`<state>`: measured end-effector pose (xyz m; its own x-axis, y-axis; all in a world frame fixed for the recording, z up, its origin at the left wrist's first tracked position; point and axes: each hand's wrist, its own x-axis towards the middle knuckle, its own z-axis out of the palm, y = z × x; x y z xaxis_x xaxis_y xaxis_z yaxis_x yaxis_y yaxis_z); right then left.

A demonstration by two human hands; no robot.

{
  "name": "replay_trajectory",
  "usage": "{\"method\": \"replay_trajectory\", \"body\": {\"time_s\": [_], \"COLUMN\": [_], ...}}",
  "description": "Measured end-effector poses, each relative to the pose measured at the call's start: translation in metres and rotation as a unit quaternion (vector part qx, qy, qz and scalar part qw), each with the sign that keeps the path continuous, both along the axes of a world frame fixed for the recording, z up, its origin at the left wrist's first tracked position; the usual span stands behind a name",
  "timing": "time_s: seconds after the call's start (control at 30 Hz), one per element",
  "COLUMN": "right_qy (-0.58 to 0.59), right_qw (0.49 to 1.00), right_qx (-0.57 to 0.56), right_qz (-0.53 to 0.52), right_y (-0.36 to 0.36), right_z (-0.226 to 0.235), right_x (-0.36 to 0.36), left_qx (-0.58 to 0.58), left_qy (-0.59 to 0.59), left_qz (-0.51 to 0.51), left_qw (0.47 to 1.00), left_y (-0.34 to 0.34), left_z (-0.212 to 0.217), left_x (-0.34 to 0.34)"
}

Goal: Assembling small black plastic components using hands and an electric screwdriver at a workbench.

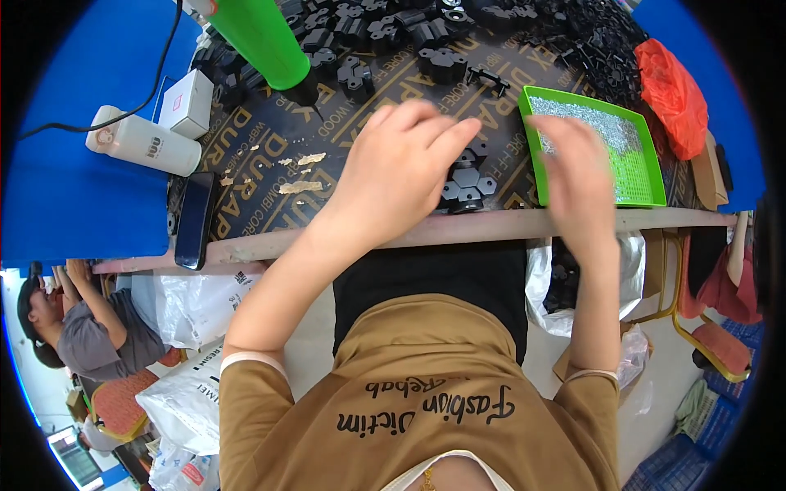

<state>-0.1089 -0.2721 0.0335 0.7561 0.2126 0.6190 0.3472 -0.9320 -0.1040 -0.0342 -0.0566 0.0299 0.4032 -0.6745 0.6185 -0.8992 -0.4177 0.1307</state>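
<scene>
Two hands [397, 159] [580, 184], black part [468, 184], gold-lettered tabletop [270, 210]

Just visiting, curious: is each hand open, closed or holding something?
Left hand: fingers bent; any hold cannot be told.
Right hand: blurred near the green tray; cannot be told.

Bench: dark top with gold lettering, worn beige patches [303, 187] left of centre, pale front edge [491, 222]. Black moulded plastic parts [442, 64] scattered thickly along the far side, smaller black pieces [602, 41] heaped far right; one black hexagon-patterned part [468, 184] apart from these, near the front edge. Left end carries a white bottle [147, 141], a white box [187, 105] and a dark smartphone [195, 221] at the edge; right, a green tray [657, 184] of small silvery pieces [589, 119], red plastic bag [675, 102] beyond.
</scene>
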Motion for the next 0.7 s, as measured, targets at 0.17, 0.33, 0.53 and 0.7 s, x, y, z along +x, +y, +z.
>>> {"method": "replay_trajectory", "body": {"time_s": [0.17,0.33,0.53,0.7], "right_qy": [0.260,0.300,0.274,0.273], "right_qw": [0.951,0.942,0.937,0.931], "right_qx": [0.120,0.114,0.180,0.216], "right_qz": [-0.117,-0.099,-0.120,-0.110], "right_y": [-0.049,-0.057,-0.056,-0.065], "right_z": [0.014,0.007,0.002,-0.005], "right_x": [-0.021,-0.018,-0.018,-0.018], "left_qx": [0.113,0.219,0.210,0.152], "left_qy": [0.053,0.065,0.096,0.113], "left_qz": [-0.146,-0.154,-0.146,-0.131], "left_qw": [0.981,0.961,0.962,0.973], "left_y": [-0.084,-0.139,-0.142,-0.141], "left_z": [0.019,0.002,-0.001,-0.002], "left_x": [-0.003,-0.008,-0.008,0.000]}}
